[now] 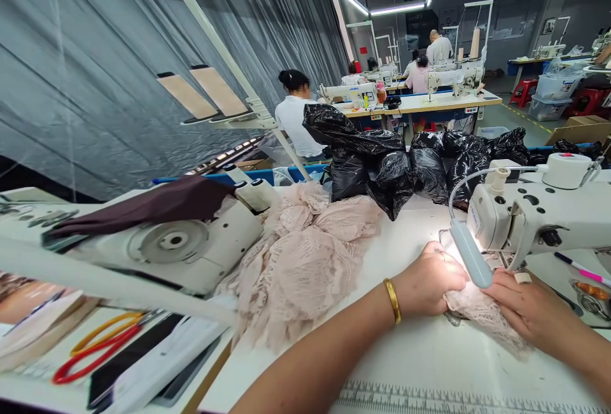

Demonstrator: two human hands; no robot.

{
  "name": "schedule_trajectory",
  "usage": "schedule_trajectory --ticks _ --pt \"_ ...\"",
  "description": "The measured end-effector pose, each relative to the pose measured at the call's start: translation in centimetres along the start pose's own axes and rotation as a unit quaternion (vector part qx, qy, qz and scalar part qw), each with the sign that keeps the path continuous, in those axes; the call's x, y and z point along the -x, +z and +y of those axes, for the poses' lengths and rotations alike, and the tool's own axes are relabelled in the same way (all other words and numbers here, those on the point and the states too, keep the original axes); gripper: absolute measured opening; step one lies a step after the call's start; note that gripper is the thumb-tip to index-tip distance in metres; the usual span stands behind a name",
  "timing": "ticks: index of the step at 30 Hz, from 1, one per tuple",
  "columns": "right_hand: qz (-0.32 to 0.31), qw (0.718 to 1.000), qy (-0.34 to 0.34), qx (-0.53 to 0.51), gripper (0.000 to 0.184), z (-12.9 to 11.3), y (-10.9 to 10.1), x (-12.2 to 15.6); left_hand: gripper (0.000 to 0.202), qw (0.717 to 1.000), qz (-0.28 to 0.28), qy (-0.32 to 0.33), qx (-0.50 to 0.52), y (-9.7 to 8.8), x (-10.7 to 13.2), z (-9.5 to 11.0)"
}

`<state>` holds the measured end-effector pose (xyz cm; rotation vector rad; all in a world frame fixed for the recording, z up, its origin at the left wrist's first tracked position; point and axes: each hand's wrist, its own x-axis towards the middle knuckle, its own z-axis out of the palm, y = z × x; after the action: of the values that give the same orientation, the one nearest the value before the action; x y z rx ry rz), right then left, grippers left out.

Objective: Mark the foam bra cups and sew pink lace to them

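Observation:
My left hand point(427, 283), with a gold bangle on the wrist, is closed on a piece of pale pink lace point(482, 315) lying under the head of a white sewing machine point(534, 217). My right hand point(520, 303) rests on the same lace from the right, fingers pressed down on it. The machine's grey gooseneck lamp point(470, 252) shines between the two hands and hides the needle area.
A heap of pink lace fabric point(300, 261) lies to the left on the white table point(415, 363). A second machine point(176, 242) with brown cloth over it stands left. Red and yellow scissors point(95, 347) lie front left. Black bags point(396, 166) are behind. Other people sew at far tables.

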<state>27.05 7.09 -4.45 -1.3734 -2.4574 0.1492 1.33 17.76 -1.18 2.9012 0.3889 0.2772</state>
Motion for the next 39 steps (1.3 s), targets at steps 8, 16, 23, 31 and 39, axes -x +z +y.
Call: schedule_trajectory --ticks 8,16,23,31,39 --pt "-0.06 0.998 0.032 -0.017 0.034 -0.44 -0.23 -0.19 0.018 1.0 0.008 0.0 0.006 0.63 0.41 -0.15" --pt "-0.069 0.997 0.036 0.003 0.032 -0.66 -0.62 -0.39 0.018 0.999 0.009 -0.021 0.042 0.66 0.39 -0.42" --pt "-0.051 0.998 0.032 0.005 0.033 -0.74 -0.43 -0.47 0.012 0.993 0.02 -0.052 0.109 0.93 0.41 -0.53" --pt "-0.028 0.999 0.024 0.011 0.032 -0.8 -0.34 -0.33 0.016 0.98 0.024 -0.083 0.18 0.67 0.48 -0.85" --pt "-0.001 0.999 0.011 0.047 0.032 -1.05 0.26 -0.81 0.016 0.978 0.033 -0.08 0.191 0.7 0.51 -0.54"
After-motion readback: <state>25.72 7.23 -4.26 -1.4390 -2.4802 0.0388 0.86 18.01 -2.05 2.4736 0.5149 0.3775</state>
